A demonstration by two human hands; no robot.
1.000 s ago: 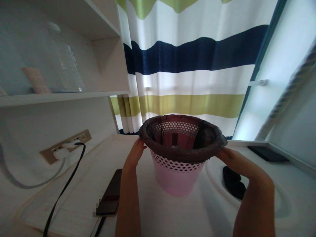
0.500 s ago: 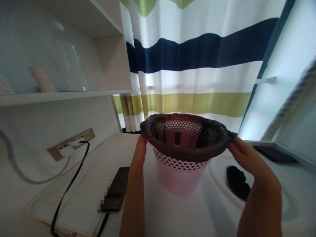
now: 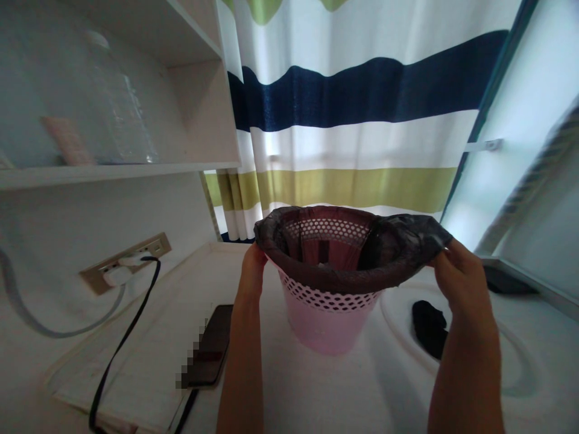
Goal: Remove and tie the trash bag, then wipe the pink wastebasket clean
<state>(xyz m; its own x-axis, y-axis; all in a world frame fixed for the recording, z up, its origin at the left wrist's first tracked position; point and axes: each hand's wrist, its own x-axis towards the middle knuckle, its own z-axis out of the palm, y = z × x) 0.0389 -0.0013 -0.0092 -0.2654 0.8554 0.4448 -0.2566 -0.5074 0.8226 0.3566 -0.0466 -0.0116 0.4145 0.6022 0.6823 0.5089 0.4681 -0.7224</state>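
Note:
A pink plastic wastebasket (image 3: 328,328) with a perforated upper band stands upright on the white tabletop (image 3: 298,392). Its rim is wrapped by a dark, thin garbage bag (image 3: 344,280), which also lines part of the inside. At the right, my right hand (image 3: 461,271) pinches the bag's edge and holds it stretched away from the rim. My left hand (image 3: 253,265) is against the left side of the basket just under the folded bag; its fingers are mostly hidden behind the basket and bag, with the hand closed round the rim area.
A phone (image 3: 210,349) lies left of my left forearm, near a black cable (image 3: 129,337) running from a wall socket (image 3: 126,262). On the right, a black crumpled item (image 3: 429,328) rests on a white round surface (image 3: 402,325). A shelf (image 3: 181,170) overhangs the left; a striped curtain (image 3: 362,144) hangs behind.
My right hand has moved outward to the right, drawing the bag's edge away from the rim. My left hand and the basket stay nearly where they were; the view has shifted slightly.

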